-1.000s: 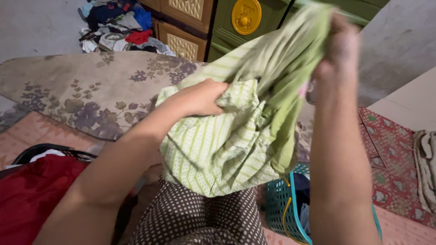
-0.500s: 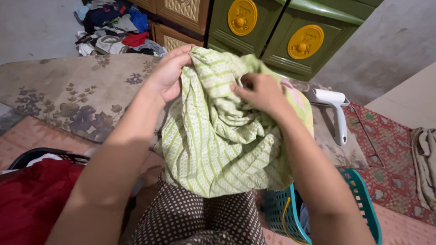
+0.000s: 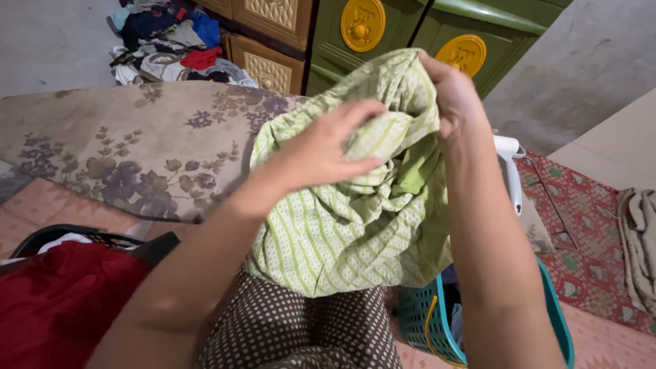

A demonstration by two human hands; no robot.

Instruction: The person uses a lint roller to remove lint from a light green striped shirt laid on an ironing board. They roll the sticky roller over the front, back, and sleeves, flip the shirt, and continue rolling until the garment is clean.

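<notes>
Where right hand (image 3: 454, 96) pinches — green cloth's (image 3: 342, 232) top edge.

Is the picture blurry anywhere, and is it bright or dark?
Head view: soft, dim indoor light, no glare; the green striped cloth is fairly sharp, the left hand and right hand slightly smeared; the clothes pile in the far corner looks darker.

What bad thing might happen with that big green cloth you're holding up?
The green striped cloth is bunched, held only at its top by the right hand and left hand. If a grip slips, it may drop toward the teal basket below. Its loose folds could also swing against the white handheld appliance at the edge of the floral ironing board and knock it off.
</notes>
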